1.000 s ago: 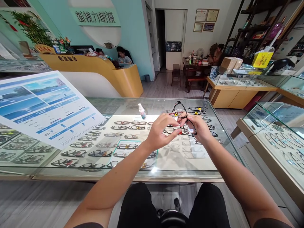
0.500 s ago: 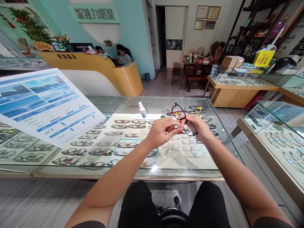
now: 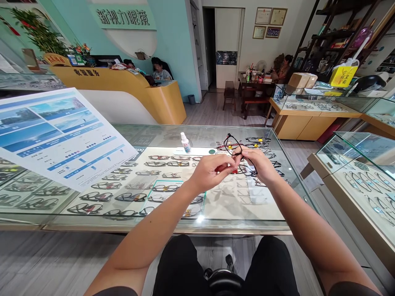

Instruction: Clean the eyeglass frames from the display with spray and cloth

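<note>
Both my hands meet above the glass display counter (image 3: 160, 226). My right hand (image 3: 258, 163) pinches a pair of black-framed glasses (image 3: 232, 144) at the bridge; one lens stands up beyond my fingers, the other is partly behind my hand. My left hand (image 3: 210, 172) is closed close to the frame, fingertips touching it near the bridge, with something small and red (image 3: 221, 167) showing under them. A small white spray bottle (image 3: 185, 143) stands on the glass just left of the glasses.
Rows of eyeglass frames lie inside the counter. A blue and white printed chart (image 3: 58, 135) rests at the left. More glass cases (image 3: 354, 164) stand to the right. A person sits behind the yellow reception desk (image 3: 123, 84); another sits at a far table.
The glasses and both hands have lowered a little toward the glass. My left fingers have closed in tighter on the frame near the bridge.
</note>
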Tool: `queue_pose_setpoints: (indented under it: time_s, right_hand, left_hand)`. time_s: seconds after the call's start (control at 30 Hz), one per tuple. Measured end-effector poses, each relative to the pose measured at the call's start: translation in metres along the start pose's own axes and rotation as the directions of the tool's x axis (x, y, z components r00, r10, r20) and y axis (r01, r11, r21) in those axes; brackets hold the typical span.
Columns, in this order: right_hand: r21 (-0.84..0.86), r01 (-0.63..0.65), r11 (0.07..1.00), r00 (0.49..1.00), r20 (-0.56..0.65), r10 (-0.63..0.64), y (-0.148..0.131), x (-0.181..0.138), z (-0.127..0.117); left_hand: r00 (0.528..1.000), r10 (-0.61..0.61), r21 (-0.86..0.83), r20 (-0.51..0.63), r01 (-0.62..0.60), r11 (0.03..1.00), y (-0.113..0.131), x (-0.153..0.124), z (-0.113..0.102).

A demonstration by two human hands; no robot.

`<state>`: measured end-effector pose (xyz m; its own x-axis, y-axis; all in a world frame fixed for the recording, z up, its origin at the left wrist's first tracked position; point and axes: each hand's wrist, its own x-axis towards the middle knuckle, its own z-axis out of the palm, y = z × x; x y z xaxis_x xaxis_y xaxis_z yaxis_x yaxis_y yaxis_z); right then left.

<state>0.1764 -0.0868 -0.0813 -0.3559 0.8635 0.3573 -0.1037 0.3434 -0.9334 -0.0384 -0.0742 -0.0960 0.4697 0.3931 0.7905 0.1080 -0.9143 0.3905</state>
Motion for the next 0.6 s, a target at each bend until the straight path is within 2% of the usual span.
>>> queue_pose_setpoints:
  time_s: [0.07, 0.13, 0.2, 0.37, 0.6]
  right_hand:
    - [-0.003, 0.003, 1.000, 1.000, 0.001, -0.003, -0.002, 0.000, -0.001]
    - [0.000, -0.011, 1.000, 1.000, 0.029, 0.011, -0.003, -0.001, -0.004]
    - [0.015, -0.028, 1.000, 0.996, 0.084, 0.026, -0.003, -0.001, -0.006]
    - [0.033, -0.067, 0.997, 0.983, 0.175, 0.061, -0.004, -0.002, -0.009]
    - [-0.128, -0.036, 0.991, 0.976, 0.207, 0.063, -0.015, -0.004, -0.010]
  left_hand:
    - [0.995, 0.030, 0.032, -0.095, -0.027, 0.999, 0.001, 0.001, -0.002]
    - [0.970, 0.063, 0.113, -0.236, -0.037, 0.993, 0.000, 0.003, -0.006]
    - [0.949, 0.070, 0.201, -0.307, -0.007, 0.980, -0.002, 0.005, -0.011]
    - [0.990, 0.009, 0.209, -0.141, 0.021, 0.978, -0.010, 0.008, -0.018]
    - [0.993, -0.036, 0.172, -0.111, 0.055, 0.983, -0.013, 0.007, -0.020]
